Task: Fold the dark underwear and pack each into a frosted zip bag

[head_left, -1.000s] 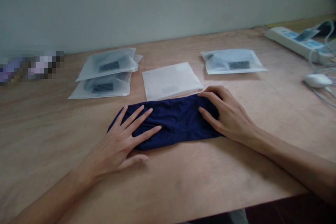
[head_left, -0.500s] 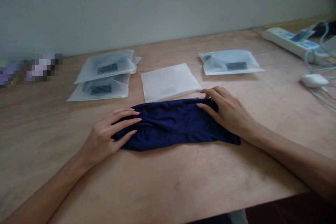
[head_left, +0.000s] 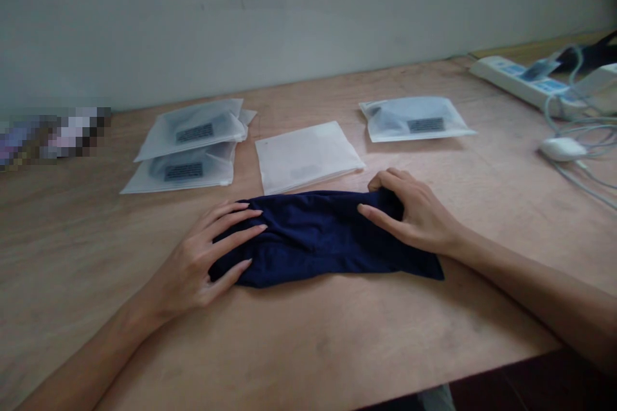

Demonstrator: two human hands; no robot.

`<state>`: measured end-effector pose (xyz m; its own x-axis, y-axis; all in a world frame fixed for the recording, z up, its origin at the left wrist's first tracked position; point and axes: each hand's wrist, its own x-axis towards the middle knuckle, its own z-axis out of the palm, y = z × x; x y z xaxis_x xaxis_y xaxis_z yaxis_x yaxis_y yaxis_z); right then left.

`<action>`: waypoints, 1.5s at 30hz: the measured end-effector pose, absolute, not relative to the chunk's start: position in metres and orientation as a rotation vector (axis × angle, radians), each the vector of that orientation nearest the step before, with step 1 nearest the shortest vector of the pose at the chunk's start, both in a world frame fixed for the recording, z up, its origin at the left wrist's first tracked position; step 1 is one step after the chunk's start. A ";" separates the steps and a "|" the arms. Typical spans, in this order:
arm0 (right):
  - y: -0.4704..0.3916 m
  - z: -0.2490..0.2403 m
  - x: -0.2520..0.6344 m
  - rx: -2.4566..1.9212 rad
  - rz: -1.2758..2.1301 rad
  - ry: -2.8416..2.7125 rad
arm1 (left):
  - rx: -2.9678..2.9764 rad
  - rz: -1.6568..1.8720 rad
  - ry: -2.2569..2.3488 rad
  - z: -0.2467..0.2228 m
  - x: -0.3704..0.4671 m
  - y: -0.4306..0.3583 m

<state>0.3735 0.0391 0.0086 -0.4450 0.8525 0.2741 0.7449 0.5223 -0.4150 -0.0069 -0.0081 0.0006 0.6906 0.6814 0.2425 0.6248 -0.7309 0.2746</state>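
Observation:
A navy blue folded cloth (head_left: 318, 231) lies in a wide, wrinkled strip across the table in front of me. My left hand (head_left: 200, 263) rests on its left end with the fingers spread and lying flat on the fabric. At the right part of the far edge, my right hand (head_left: 419, 209) grips the cloth, thumb on top and fingers curled over the back edge; their tips are hidden. Just beyond the cloth is a flat white frosted zip bag (head_left: 308, 157).
Back left, frosted zip bags (head_left: 186, 131) with dark labels overlap in a pile. Another filled bag (head_left: 409, 119) lies back right. A power strip (head_left: 525, 83), cables and a white plug-like piece (head_left: 563, 149) are at the far right. A wall (head_left: 289, 19) stands behind the table (head_left: 299, 347).
My right hand's fingers have curled in and closed on the cloth's far edge. My left hand's fingers have spread a little more. The whole view has shifted slightly.

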 end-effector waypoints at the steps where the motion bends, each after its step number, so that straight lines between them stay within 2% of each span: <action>1: 0.039 0.010 0.374 -1.284 0.428 -2.279 | 2.726 0.485 1.058 0.001 -0.007 -0.008; 7: 0.043 0.019 0.377 -1.213 1.355 -1.696 | 2.550 0.464 0.836 0.012 -0.006 -0.013; 9: 0.044 0.022 0.378 -1.239 1.508 -1.488 | 2.465 0.490 0.748 0.014 -0.003 -0.016; 17: 0.041 0.021 0.386 -1.191 1.477 -1.575 | 2.616 0.325 0.708 0.009 0.005 -0.021; 22: 0.039 0.017 0.383 -1.080 1.635 -1.470 | 2.701 0.158 0.617 0.014 0.010 -0.020; 26: 0.039 0.013 0.374 -1.023 1.728 -1.352 | 2.751 0.197 0.608 0.011 0.014 -0.023; 33: 0.045 0.010 0.374 -1.070 1.318 -1.718 | 2.733 0.529 0.702 0.009 0.007 -0.021; 39: 0.042 0.013 0.377 -1.035 0.946 -2.180 | 2.722 0.515 0.683 0.011 0.004 -0.019; 45: 0.039 0.013 0.378 -1.059 1.395 -1.717 | 2.711 0.475 0.694 0.010 0.001 -0.020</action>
<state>0.3780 0.0390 0.0132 -0.4419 0.8970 0.0099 0.1737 0.0964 -0.9801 0.0005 -0.0197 0.0096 0.8286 0.5062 0.2391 0.4062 -0.8376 0.3654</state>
